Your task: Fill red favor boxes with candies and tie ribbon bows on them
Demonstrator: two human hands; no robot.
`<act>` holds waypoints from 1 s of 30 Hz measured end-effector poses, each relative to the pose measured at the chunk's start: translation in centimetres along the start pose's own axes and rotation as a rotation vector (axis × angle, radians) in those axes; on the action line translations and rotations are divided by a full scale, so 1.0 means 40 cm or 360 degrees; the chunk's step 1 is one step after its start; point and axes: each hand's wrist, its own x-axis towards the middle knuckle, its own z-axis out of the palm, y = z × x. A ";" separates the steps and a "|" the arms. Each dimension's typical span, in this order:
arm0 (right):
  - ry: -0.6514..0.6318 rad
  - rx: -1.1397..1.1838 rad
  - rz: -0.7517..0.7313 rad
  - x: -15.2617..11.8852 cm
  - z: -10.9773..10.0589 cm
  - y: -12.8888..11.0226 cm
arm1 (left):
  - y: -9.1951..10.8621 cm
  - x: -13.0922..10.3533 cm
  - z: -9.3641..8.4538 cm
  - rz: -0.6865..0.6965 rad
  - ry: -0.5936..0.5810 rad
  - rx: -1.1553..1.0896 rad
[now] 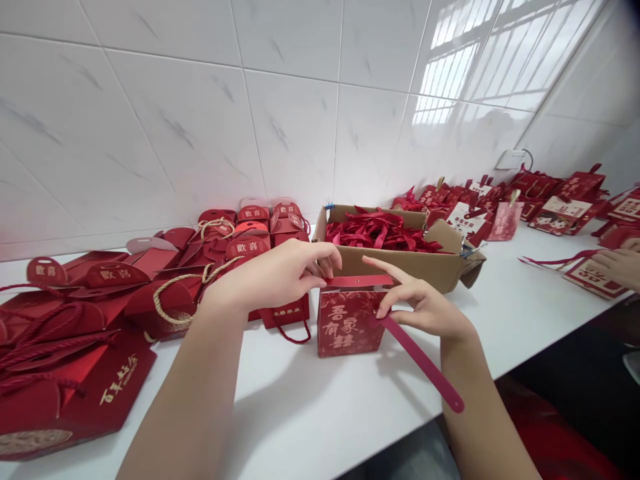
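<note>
A small red gift box (345,330) with gold Chinese characters stands upright on the white table in front of me. My left hand (283,270) pinches its top flap (356,281) at the left end with thumb and fingers. At the box's right side, my right hand (423,303) grips the upper end of a dark pink strap (425,363) between thumb and fingers. The strap slants down to the right, with a small hole in its rounded end. My right index finger reaches toward the flap's right end; whether it touches is unclear.
Behind the box, a cardboard carton (400,265) holds red ribbons (383,230). Red gift boxes with rope handles (115,360) crowd the left. More decorated boxes (560,215) line the wall at the right. Another person's hand (617,263) rests by a red card-like box (593,280).
</note>
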 end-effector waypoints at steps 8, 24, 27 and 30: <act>0.0041 -0.0046 0.0026 0.011 0.005 0.005 | -0.007 0.014 0.015 -0.0050 0.0067 0.0032; 0.0166 0.0155 -0.0115 0.008 0.010 0.002 | 0.015 0.040 0.056 -0.0015 -0.0154 0.0137; 0.0329 0.0393 -0.0162 0.011 0.024 -0.007 | 0.016 0.042 0.062 -0.0014 -0.0197 0.0124; 0.0389 0.0501 -0.0110 0.021 0.044 -0.013 | 0.020 0.042 0.068 -0.0045 -0.0236 0.0141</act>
